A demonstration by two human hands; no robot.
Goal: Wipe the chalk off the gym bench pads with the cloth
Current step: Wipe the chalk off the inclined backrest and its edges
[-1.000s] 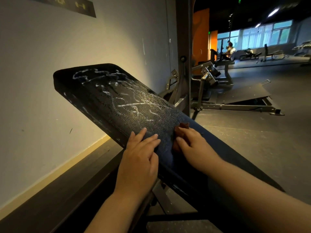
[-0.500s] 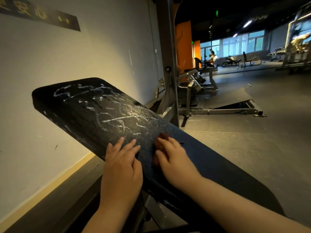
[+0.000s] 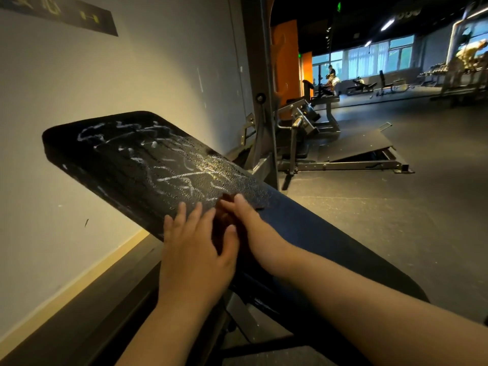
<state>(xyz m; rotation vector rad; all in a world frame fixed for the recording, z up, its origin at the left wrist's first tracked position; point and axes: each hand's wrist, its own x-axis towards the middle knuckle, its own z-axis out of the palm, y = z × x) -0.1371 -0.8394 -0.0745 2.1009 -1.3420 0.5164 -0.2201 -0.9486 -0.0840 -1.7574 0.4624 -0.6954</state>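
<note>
Head view: straight fingers [image 3: 182, 211], left hand [image 3: 195, 256] on chalked pad [image 3: 126, 170], right hand [image 3: 250, 224] pressing cloth [image 3: 226, 198]; wall sign [image 3: 60, 13] illegible.

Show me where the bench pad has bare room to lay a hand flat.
Free on the black textured bench pad: the clean lower stretch between the right forearm and the floor-side edge; also the chalk-scribbled upper part, beyond the fingertips up to the rounded top end. Crowded: mid-pad, where left hand, right hand and the dark reddish cloth meet.
</note>
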